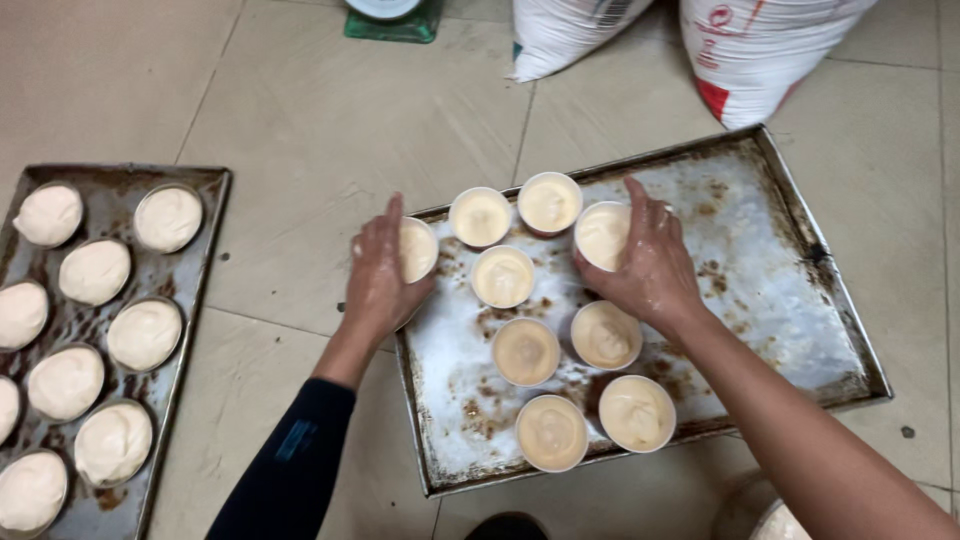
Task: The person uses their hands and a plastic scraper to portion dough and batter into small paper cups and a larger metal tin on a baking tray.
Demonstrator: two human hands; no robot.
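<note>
Two forearms reach in from bottom edge, left one in a dark sleeve. Left hand clasps a batter-filled cup at the near-left corner of the worn baking tray on the tiled floor. Right hand grips another cup in the back row. Seven more filled cups sit btwn & below. Second tray w/ batter moulds lies well left; sacks beyond.

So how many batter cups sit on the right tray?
9 cups on the tray: three across the top, one under each hand, one centre, four toward the near edge. The hands may hide more.
</note>
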